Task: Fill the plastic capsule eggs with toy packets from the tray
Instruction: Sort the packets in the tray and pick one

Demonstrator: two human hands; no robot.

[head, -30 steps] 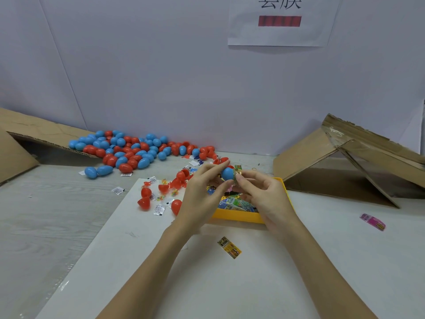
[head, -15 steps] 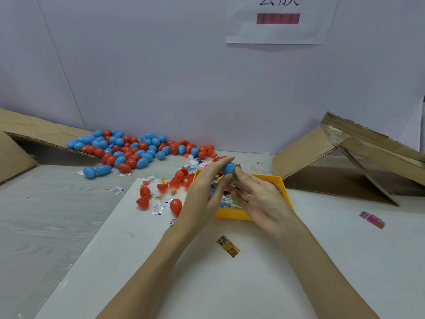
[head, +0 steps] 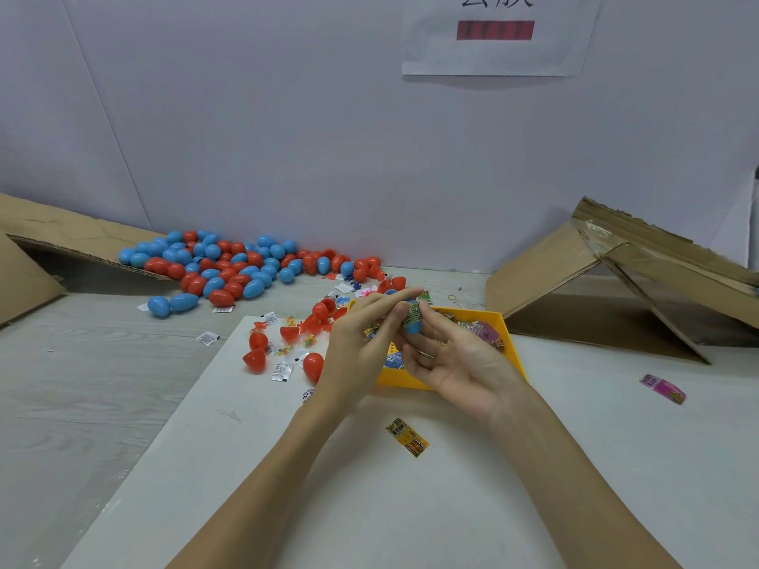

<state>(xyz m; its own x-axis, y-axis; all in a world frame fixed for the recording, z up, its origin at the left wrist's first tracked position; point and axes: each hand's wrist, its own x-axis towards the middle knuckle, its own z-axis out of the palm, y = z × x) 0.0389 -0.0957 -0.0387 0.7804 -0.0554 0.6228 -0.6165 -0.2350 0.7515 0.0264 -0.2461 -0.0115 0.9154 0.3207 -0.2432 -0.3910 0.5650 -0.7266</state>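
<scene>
Stuffing a toy packet (head: 412, 315) into a blue egg half (head: 413, 326) is what's going on, as far as I can tell, right above the near-left part of the yellow tray (head: 512, 342). The egg half sits on the fingertips of the right hand (head: 451, 363), which lies palm-up with fairly straight fingers, so it works more like a little shelf than a proper grip. The left hand (head: 361, 338) comes in from the other side, thumb and fingers closing on the green packet and pressing it against the egg's mouth. Makes sense: one hand steadies the shell, the other does the fiddly pushing. I can't tell how far in the packet is, since fingers cover the rim.

Doing it over the tray looks deliberate too, because anything dropped lands back among the packets.

Just left of the tray is a scatter of open red halves (head: 287, 334) and small white sachets (head: 281, 371) on the white sheet, handy for capping, I'd guess. Farther back against the wall lies the big pile of blue and red eggs (head: 242, 264). One stray yellow packet (head: 407, 437) lies on the worktop between the forearms, and a pink one (head: 662, 388) well off to the right near the cardboard flap (head: 616, 281).
</scene>
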